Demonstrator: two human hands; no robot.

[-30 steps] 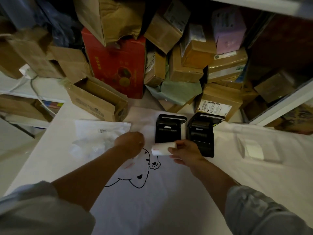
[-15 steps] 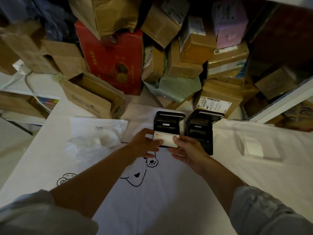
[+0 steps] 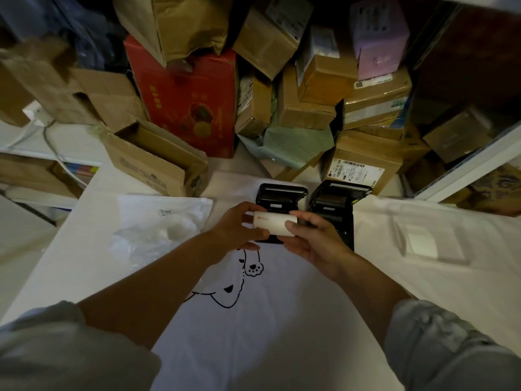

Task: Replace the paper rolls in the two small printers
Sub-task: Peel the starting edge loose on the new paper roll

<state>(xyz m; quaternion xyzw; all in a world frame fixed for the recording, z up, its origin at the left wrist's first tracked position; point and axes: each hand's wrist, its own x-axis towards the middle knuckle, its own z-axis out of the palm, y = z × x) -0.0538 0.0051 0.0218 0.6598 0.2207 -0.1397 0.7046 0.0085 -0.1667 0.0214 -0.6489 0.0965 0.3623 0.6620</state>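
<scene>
Roll [image 3: 275, 227] is gripped at both ends by left hand [image 3: 239, 230] and right hand [image 3: 313, 241], probably being unsealed; next it gets dropped into left printer [image 3: 277, 201], lid open.

Paper roll [image 3: 275, 227]: smooth, matt white. Printers [image 3: 279, 200]: black matt plastic. Tablecloth [image 3: 282, 334]: soft cloth. Boxes [image 3: 363, 162]: rough brown cardboard.

White paper roll [image 3: 275, 227] with red print; two black printers [image 3: 282, 201]; white tabletop [image 3: 423, 277] bearing a black line-drawn dog [image 3: 236, 280]; red box [image 3: 186, 103]; lilac box [image 3: 380, 35].
</scene>
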